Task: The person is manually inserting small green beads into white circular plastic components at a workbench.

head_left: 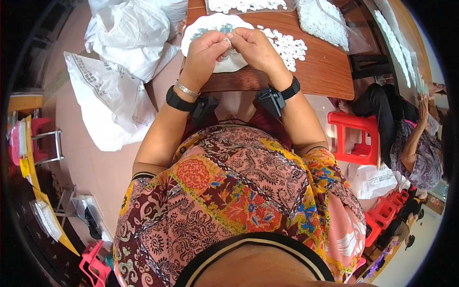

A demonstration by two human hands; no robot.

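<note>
My left hand (204, 50) and my right hand (256, 48) meet fingertip to fingertip over a white plate with a green pattern (201, 26) on a brown wooden table (320, 71). Between the fingertips sits a small white piece (228, 42), pinched by both hands. To the right of the plate, a loose heap of small white round pieces (289, 48) lies on the table. Each wrist wears a black band with a small black device.
Clear trays of white pieces (325, 19) stand at the back of the table. White sacks (124, 43) lie on the floor at the left. A red plastic stool (354, 136) stands at the right, beside a seated person (411, 138). Stacked red stools (382, 215) stand lower right.
</note>
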